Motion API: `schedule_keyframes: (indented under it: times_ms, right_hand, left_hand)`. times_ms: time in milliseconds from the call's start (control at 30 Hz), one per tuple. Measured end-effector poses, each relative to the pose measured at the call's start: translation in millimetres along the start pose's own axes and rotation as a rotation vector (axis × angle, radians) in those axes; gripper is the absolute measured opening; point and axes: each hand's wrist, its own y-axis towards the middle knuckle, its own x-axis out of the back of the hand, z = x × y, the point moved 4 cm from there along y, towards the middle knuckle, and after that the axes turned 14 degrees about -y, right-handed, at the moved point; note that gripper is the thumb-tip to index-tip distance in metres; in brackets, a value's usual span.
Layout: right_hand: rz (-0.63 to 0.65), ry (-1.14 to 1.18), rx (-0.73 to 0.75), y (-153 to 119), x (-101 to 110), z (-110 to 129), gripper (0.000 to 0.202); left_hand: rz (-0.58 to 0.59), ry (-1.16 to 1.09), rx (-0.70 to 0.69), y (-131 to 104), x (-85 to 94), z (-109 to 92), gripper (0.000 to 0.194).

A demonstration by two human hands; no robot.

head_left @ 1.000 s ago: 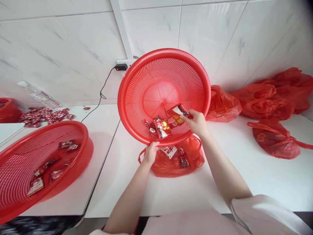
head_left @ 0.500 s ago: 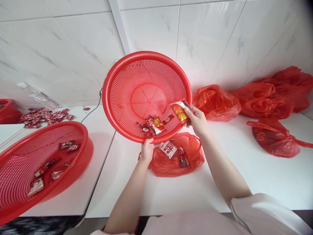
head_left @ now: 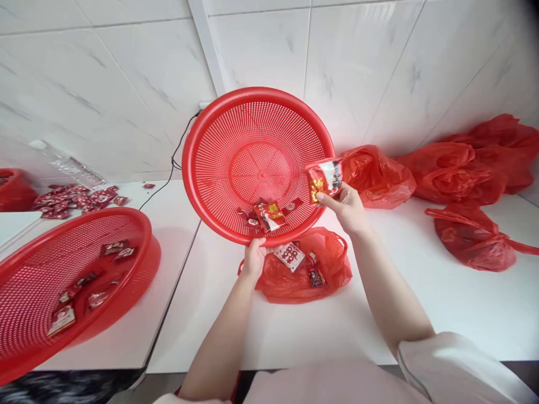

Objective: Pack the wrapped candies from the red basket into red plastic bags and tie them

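My left hand (head_left: 254, 259) grips the lower rim of a red plastic colander basket (head_left: 256, 96), which is tilted so its inside faces me. My right hand (head_left: 346, 209) pinches a red, gold and white printed packet (head_left: 325, 178) in front of the basket's right rim. Another packet of the same look (head_left: 270, 217) lies low inside the basket, among small dark red wrapped pieces (head_left: 251, 221). Below the basket an open red plastic bag (head_left: 322, 286) rests on the white table. In it are a white packet with red print (head_left: 289, 256) and a small dark packet (head_left: 315, 277).
A second red basket (head_left: 145, 224) with several small packets leans at the left. Behind it lies a pile of red wrapped pieces (head_left: 71, 201). Red plastic bags (head_left: 374, 177) stand along the tiled wall at the right, with a tied bag (head_left: 474, 238) nearer. A black cable (head_left: 172, 171) runs behind.
My right hand has moved the packet right and slightly up, turning it, from inside the basket to its right rim. The basket has shifted slightly right, with my left hand still on its rim.
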Motion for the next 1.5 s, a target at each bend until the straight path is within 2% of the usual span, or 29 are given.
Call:
schedule_keyframes:
  times_ms: [133,200,233,300,433,500,600,667,733,800,867,967,1033,1167,1333,1400,1500]
  right_hand:
    - [0.647,-0.227,0.028,-16,-16,13,0.031]
    - [0.828,-0.369,0.078,-25,-23,16,0.028]
    - [0.87,-0.424,0.091,-28,-27,17,0.025]
    - [0.819,-0.515,0.104,-29,-32,15,0.018]
    - [0.388,-0.676,0.213,-20,-36,14,0.017]
    - [0.295,-0.776,0.247,-19,-42,9,0.028]
    - [0.321,-1.064,0.145,-20,-54,-9,0.049]
    - [0.421,-1.199,0.072,-23,-60,-20,0.05]
    - [0.54,-1.202,0.082,-25,-64,-23,0.045]
    - [0.605,-1.125,0.14,-26,-63,-20,0.035]
    - [0.566,-1.029,0.143,-22,-56,-15,0.028]
    - [0.412,-0.926,0.044,-15,-41,-10,0.026]
    - [0.363,-0.861,0.008,-11,-34,-9,0.024]
    - [0.397,-0.648,0.039,-9,-26,-4,0.022]
    - [0.572,-0.427,-0.087,-14,-19,-1,0.03]
    - [0.54,-0.473,-0.087,-14,-18,0,0.034]
    - [0.399,-0.571,-0.028,-12,-23,-1,0.036]
  left_hand:
    - [0.009,-0.003,0.001,1,1.4,1,0.027]
    - [-0.003,-0.009,-0.003,2,3.7,2,0.025]
    - [-0.016,-0.011,-0.002,3,5.2,2,0.024]
    - [-0.029,-0.009,0.013,3,7.1,4,0.024]
    - [0.031,0.007,0.042,2,4.0,7,0.034]
    - [0.055,0.011,0.047,-1,1.6,10,0.036]
    - [0.093,0.022,0.089,-5,-1.1,15,0.035]
    - [0.098,0.031,0.102,-6,-1.0,15,0.033]
    - [0.077,0.05,0.091,-4,0.8,12,0.032]
    - [0.051,0.075,0.075,-2,3.1,7,0.031]
    - [0.048,0.096,0.06,-1,4.0,2,0.031]
    - [0.064,0.113,0.039,0,3.4,-2,0.028]
    - [0.064,0.118,0.032,-1,3.0,-2,0.027]
    - [0.064,0.119,0.057,-1,3.2,0,0.028]
    - [0.048,0.085,0.06,1,5.6,0,0.03]
    - [0.054,0.067,0.058,1,4.9,1,0.03]
    - [0.085,0.043,0.043,-3,1.0,6,0.033]
